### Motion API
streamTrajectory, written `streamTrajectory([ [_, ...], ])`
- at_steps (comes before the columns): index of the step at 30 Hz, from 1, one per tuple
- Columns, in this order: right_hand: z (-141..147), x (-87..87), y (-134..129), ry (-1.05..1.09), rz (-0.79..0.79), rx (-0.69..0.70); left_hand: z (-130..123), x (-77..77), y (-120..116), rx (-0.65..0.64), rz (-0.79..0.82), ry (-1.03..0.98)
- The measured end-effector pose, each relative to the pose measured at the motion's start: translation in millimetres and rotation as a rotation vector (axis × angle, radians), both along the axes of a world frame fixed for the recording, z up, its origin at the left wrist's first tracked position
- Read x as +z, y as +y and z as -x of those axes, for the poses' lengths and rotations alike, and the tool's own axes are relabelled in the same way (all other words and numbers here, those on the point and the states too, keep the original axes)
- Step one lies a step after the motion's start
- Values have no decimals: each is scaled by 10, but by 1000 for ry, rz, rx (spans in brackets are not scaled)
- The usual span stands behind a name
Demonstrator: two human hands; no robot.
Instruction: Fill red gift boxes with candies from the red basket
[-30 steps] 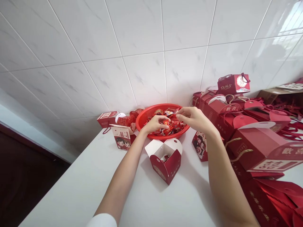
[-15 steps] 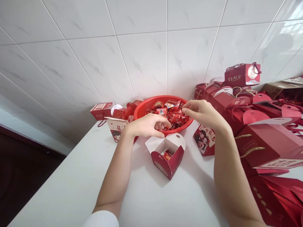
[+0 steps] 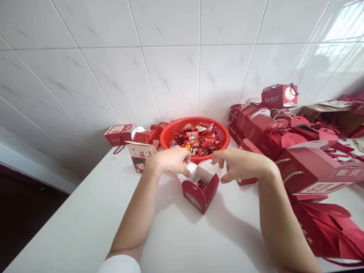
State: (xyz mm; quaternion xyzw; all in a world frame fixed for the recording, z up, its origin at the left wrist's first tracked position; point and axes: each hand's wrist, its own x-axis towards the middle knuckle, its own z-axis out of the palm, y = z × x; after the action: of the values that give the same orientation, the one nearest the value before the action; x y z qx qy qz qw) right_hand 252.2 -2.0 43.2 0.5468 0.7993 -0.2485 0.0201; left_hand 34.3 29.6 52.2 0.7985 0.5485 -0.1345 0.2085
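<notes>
A small red box point(image 3: 200, 195) with its flaps up stands on the white table, some wrapped candy inside. At its back left, my left hand point(image 3: 174, 161) has its fingers curved and apart near a raised white flap. My right hand point(image 3: 237, 163) is at the box's right side, thumb and fingers spread, with nothing visible between them. Just behind both hands lies a red plastic basket point(image 3: 166, 132) filled with wrapped candies point(image 3: 199, 140).
Many red gift boxes point(image 3: 315, 163) are piled on the right. A few more boxes point(image 3: 140, 155) stand at the left of the basket. The tiled wall point(image 3: 170, 83) rises behind the table point(image 3: 113, 220).
Both hands have drawn back from the candies in the basket to the sides of the open box. The view has shifted slightly.
</notes>
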Motion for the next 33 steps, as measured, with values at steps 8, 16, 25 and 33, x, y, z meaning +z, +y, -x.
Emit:
streamTrajectory([
  [8,84,-355,-360,-96,-152,-226,-56,-27,-177,-170,-26,-39],
  [16,-37,-1117,-535,516,-480,-306,-189,-124,-263,-416,97,-175],
  [25,9,-1240,-577,859,-563,-222,-201,-35,-250,-421,157,-195],
  [33,21,-1216,-575,874,-443,-224,-185,-170,-127,-305,33,-95],
])
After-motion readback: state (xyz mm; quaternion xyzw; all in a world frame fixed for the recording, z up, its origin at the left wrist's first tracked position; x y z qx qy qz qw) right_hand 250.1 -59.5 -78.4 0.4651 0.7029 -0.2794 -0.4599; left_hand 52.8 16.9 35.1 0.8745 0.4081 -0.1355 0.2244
